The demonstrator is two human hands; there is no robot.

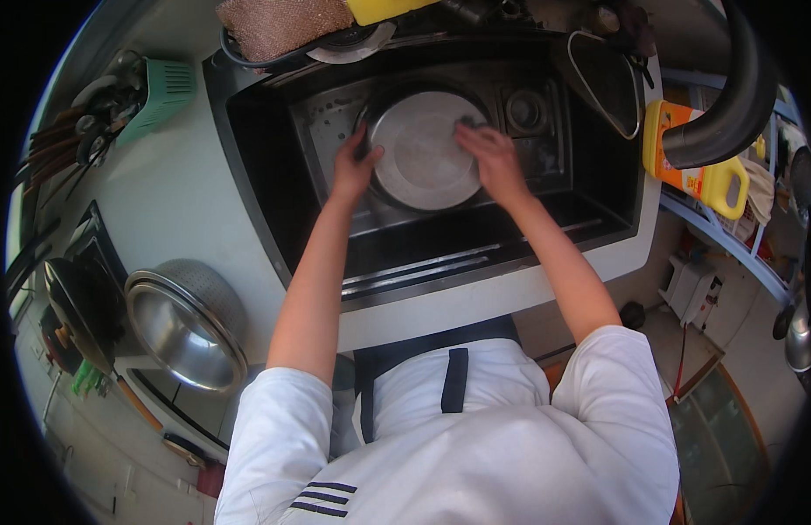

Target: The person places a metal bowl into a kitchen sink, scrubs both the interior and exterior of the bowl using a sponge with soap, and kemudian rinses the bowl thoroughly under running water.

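Observation:
In the dark kitchen sink (261,216) lies a round metal pan or lid (428,154), its pale flat face turned up and its rim dark. My left hand (355,164) grips its left edge, with the thumb over the face and the fingers at the rim. On the upper right part of the face rests my right hand (487,147), fingertips pressed on a small dark scrubber (470,122). The sink drain (526,111) shows just right of the pan. What the left fingers do beneath the rim is hidden.
Stacked steel bowls and a colander (189,321) stand on the counter at left, below a green utensil basket (163,88). A mesh strainer (605,85) leans at the sink's right end. Beside it are a yellow detergent jug (691,157) and a dark curved pipe (727,125).

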